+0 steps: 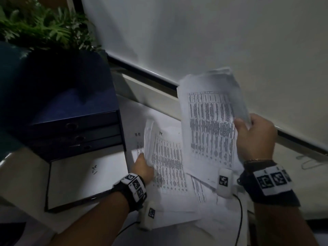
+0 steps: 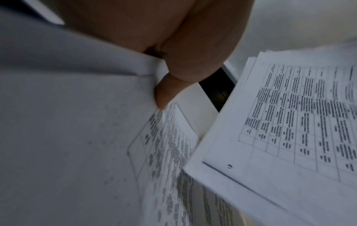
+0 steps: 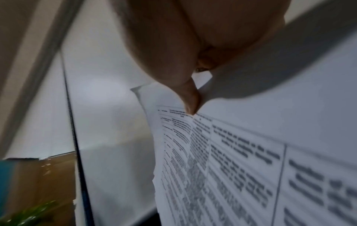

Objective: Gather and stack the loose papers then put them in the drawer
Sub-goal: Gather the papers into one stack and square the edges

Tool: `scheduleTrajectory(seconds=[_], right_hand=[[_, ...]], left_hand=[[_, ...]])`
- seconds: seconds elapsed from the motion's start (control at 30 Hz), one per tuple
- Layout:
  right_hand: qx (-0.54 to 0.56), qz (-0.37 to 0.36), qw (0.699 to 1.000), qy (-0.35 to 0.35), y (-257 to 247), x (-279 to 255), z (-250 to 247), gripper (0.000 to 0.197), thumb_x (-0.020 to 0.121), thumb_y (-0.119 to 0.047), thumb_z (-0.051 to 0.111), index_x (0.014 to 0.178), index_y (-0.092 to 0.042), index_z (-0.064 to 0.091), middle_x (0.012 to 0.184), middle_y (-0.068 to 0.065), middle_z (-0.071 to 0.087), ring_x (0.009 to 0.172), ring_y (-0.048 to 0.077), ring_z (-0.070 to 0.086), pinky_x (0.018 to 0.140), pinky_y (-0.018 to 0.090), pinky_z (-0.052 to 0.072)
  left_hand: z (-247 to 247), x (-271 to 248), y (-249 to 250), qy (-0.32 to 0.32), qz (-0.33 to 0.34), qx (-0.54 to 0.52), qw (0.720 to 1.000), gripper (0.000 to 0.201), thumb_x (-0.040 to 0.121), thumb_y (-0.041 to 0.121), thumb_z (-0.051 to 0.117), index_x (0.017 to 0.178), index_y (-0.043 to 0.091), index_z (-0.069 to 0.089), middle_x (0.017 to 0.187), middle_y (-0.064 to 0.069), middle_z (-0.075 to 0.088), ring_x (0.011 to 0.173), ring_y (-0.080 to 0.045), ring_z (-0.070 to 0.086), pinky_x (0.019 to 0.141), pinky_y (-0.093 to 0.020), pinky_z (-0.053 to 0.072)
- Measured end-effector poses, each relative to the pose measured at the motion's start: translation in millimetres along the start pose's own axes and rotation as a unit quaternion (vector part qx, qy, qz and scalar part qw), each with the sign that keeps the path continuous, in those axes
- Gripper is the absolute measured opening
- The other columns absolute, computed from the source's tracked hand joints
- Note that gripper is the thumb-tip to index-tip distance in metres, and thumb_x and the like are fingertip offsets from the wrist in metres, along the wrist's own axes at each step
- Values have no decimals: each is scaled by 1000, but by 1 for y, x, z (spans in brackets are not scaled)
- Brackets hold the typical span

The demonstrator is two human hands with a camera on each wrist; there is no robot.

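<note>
My right hand [image 1: 252,134] grips a thick bundle of printed papers [image 1: 211,119] by its right edge and holds it raised and tilted above the desk; in the right wrist view the thumb [image 3: 190,100] presses on the bundle [image 3: 231,160]. My left hand [image 1: 143,166] pinches the left edge of a printed sheet [image 1: 166,160] and lifts it off the loose papers [image 1: 195,197] spread on the desk. The left wrist view shows the thumb [image 2: 164,93] on that sheet [image 2: 77,137], with the raised bundle [image 2: 289,122] to the right. A dark blue drawer unit [image 1: 74,125] stands at the left, its bottom drawer [image 1: 74,178] pulled out.
A white roller blind [image 1: 195,32] hangs behind the desk above a window sill [image 1: 150,89]. A green plant [image 1: 35,27] stands behind the drawer unit. A black cable [image 1: 239,219] runs across the papers near my right wrist.
</note>
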State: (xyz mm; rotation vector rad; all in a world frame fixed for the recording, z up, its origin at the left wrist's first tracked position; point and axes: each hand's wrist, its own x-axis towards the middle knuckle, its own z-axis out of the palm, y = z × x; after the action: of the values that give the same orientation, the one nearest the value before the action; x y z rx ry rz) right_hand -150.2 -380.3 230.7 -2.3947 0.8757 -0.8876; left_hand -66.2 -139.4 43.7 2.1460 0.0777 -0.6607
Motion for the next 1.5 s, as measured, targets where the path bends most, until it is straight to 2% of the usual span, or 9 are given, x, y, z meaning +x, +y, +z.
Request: scheduleTrajectory(seconds=[0.23, 0.37, 0.5, 0.63, 0.87, 1.0, 1.17, 1.4, 1.5], right_hand=[[37, 201, 960, -193, 102, -42, 79, 28, 92, -15, 66, 118, -6, 70, 103, 9, 74, 89, 27, 69, 85, 43, 58], [4, 305, 916, -260, 142, -76, 116, 31, 93, -4, 60, 124, 2, 65, 120, 17, 68, 101, 32, 65, 89, 31, 48], [-35, 289, 901, -322, 140, -93, 140, 40, 97, -10, 54, 137, -5, 54, 131, 12, 62, 112, 33, 62, 98, 37, 49], [-27, 248, 895, -370, 119, -112, 165, 46, 99, -29, 53, 142, -13, 48, 135, 9, 61, 109, 27, 63, 77, 31, 54], [122, 256, 911, -298, 110, -101, 141, 80, 72, -46, 82, 141, -37, 44, 133, -11, 57, 121, 21, 57, 103, 51, 46], [326, 245, 874, -263, 78, -66, 97, 54, 68, -36, 87, 118, -29, 67, 114, -2, 74, 107, 21, 70, 98, 51, 52], [376, 153, 906, -121, 17, -46, 60, 22, 78, -13, 81, 99, -18, 75, 96, 2, 78, 90, 19, 75, 77, 35, 60], [296, 170, 924, -170, 21, -71, 79, 30, 71, -21, 87, 96, -16, 69, 90, 2, 75, 85, 18, 73, 66, 31, 62], [291, 200, 921, -167, 24, -76, 88, 21, 76, -24, 84, 90, -23, 68, 87, -3, 74, 83, 18, 72, 66, 33, 61]], left_hand=[[6, 14, -14, -28, -41, 12, 999, 27, 89, 11, 51, 115, 10, 58, 109, -9, 66, 100, -30, 64, 85, -30, 51], [8, 15, -19, -15, -59, 13, 998, 31, 88, 7, 47, 115, 6, 61, 112, -13, 67, 104, -32, 63, 86, -30, 50], [10, 21, -19, -25, -72, -13, 997, 35, 87, 13, 53, 121, 5, 59, 116, -14, 67, 105, -32, 64, 92, -34, 53], [16, 21, -17, -47, -66, -3, 997, 51, 91, 16, 58, 139, 10, 41, 127, -11, 59, 114, -29, 59, 96, -31, 50], [-9, 14, 2, -26, 83, -125, 988, 44, 87, 10, 69, 129, 16, 55, 112, 1, 68, 104, -21, 66, 91, -35, 54], [-41, 4, 34, -66, 171, -218, 959, 39, 84, 11, 74, 120, 20, 63, 112, 5, 74, 107, -10, 69, 94, -34, 55], [-60, -11, 81, 22, 282, -257, 924, 21, 88, 13, 70, 106, 21, 65, 93, 15, 72, 86, 7, 70, 72, -9, 53], [-56, 1, 54, -41, 224, -255, 940, 66, 78, 19, 81, 133, 20, 45, 117, 1, 70, 106, -12, 70, 88, -34, 57], [-44, 7, 49, -10, 206, -167, 964, 39, 86, 21, 73, 122, 17, 59, 102, 9, 71, 96, -8, 70, 87, -36, 58]])
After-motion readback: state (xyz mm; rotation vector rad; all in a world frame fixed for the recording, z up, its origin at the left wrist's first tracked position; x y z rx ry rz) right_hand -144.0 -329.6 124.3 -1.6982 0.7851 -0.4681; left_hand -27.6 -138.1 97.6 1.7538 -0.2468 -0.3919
